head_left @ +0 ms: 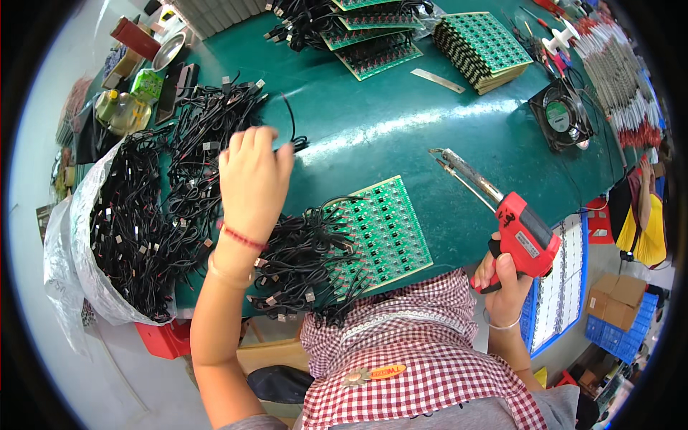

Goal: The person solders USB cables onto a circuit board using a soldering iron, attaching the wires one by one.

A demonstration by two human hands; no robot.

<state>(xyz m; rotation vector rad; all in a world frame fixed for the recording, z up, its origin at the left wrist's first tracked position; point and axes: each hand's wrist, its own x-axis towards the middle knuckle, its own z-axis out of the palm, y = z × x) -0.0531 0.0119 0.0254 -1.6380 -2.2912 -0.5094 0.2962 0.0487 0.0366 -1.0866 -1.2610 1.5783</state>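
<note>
My right hand (499, 276) grips a red and black soldering gun (529, 233) by its handle. The metal tip of the gun points up and to the left over the green table. My left hand (252, 172) is over the edge of a pile of black USB cables (204, 136), fingers curled and their tips hidden. A single black cable (292, 118) shows beside its thumb; whether the hand holds it is unclear. Between my arms lies a green circuit board panel (390, 233), with a bunch of black cables (304, 247) along its left side.
More cables (136, 215) fill a clear plastic bag at the left. At the back are cable-covered panels (380, 61), a stack of green panels (484, 46) and a metal ruler (437, 80). A black fan (560, 115) and bundled red-ended leads (620, 79) stand at the right.
</note>
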